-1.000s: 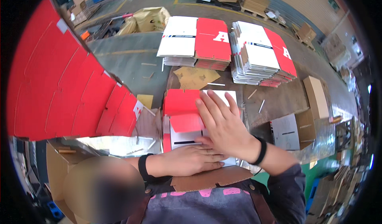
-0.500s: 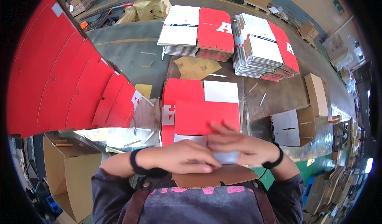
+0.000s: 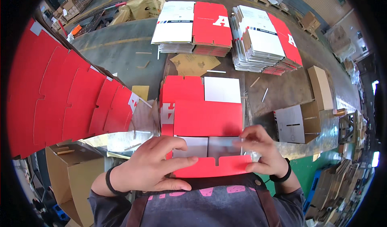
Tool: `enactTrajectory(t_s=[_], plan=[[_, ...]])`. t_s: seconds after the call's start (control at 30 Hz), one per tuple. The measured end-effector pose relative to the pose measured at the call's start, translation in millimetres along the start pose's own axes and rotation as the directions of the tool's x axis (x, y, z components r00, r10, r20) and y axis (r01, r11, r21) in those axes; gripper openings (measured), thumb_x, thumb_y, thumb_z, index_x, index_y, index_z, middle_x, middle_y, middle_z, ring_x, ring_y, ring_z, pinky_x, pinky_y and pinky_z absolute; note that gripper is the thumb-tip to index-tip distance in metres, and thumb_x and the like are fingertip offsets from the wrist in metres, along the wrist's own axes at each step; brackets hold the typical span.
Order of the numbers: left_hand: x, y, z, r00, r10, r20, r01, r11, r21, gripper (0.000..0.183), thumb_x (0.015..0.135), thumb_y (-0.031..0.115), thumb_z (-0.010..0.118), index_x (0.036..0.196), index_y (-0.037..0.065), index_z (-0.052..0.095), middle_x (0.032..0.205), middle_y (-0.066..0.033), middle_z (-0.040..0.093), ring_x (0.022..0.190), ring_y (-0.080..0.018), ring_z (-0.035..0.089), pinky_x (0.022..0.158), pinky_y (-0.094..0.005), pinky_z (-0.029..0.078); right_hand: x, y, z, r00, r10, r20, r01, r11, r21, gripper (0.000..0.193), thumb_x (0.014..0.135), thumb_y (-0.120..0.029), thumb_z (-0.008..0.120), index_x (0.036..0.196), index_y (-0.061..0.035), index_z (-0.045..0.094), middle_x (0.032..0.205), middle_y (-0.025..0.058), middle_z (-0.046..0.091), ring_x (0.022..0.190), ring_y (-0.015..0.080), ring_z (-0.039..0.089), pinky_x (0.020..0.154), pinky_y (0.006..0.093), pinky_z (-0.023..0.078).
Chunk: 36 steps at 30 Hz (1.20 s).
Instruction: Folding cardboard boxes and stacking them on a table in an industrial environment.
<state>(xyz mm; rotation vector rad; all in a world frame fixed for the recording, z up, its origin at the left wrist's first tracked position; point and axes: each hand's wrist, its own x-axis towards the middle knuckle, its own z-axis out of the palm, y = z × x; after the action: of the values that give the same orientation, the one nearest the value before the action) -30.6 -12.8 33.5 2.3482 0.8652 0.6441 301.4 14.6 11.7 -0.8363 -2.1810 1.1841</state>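
Two hands (image 3: 151,164) (fingers half-open, grip unclear) flank a red cardboard flap (image 3: 209,168).

Left hand (image 3: 151,166) and right hand (image 3: 264,152) bracket a red flap (image 3: 227,167).
From where I stand, a red panel (image 3: 207,118) lies just beyond the fingers (image 3: 180,162), two carton stacks (image 3: 209,29) (image 3: 264,39) farther past them, a white-and-brown box (image 3: 288,132) off to their right.

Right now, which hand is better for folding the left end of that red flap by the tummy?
Probably the left hand: its fingers reach over the left part of the red flap, while the right hand is by the other end.
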Motion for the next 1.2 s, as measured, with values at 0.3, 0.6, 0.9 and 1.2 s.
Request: enactTrajectory(t_s=[0.3,0.6,0.9,1.2], plan=[[-2,-42,55,0.902,-0.349,-0.253,0.310,0.933,-0.183,0.021,0.078,0.017,0.079,0.080,0.005,0.062,0.095,-0.0078,0.052,0.092,-0.0276,0.054,0.087,-0.0389,0.042,-10,32,41,0.950,0.152,-0.273,-0.186,0.977,-0.103,0.032,0.079,-0.008,0.079,0.108,-0.0030,0.069,0.101,0.0090,0.054,0.090,0.0194,0.056,0.078,0.0299,0.046],[6,-74,89,0.658,-0.661,-0.362,0.385,0.707,-0.593,0.058,0.086,0.028,0.075,0.132,0.006,0.046,0.110,-0.0147,0.058,0.109,-0.0313,0.057,0.092,-0.0420,0.046,-6,76,85,0.725,0.362,-0.586,-0.138,0.910,0.391,0.033,0.087,-0.013,0.075,0.107,-0.0014,0.053,0.112,0.0079,0.053,0.094,0.0115,0.055,0.078,0.0273,0.049],[-3,-30,37,0.889,-0.455,-0.048,0.404,0.830,-0.384,0.088,0.090,0.046,0.066,0.153,0.003,0.021,0.145,-0.0247,0.044,0.135,-0.0349,0.046,0.109,-0.0385,0.037,-26,26,49,0.804,0.379,-0.458,-0.327,0.925,0.191,0.071,0.100,-0.055,0.044,0.131,0.0086,0.046,0.116,0.0167,0.062,0.102,0.0160,0.058,0.083,0.0308,0.049],[-60,-57,122,0.842,-0.528,0.110,0.438,0.550,-0.711,0.069,0.106,0.026,0.031,0.152,-0.004,-0.010,0.163,-0.0213,-0.005,0.151,-0.0289,-0.004,0.120,-0.0335,0.005,-40,74,109,0.794,0.308,-0.524,-0.213,0.948,0.235,0.059,0.106,-0.045,0.035,0.143,0.0015,0.037,0.131,0.0123,0.052,0.125,0.0204,0.048,0.108,0.0334,0.034]])
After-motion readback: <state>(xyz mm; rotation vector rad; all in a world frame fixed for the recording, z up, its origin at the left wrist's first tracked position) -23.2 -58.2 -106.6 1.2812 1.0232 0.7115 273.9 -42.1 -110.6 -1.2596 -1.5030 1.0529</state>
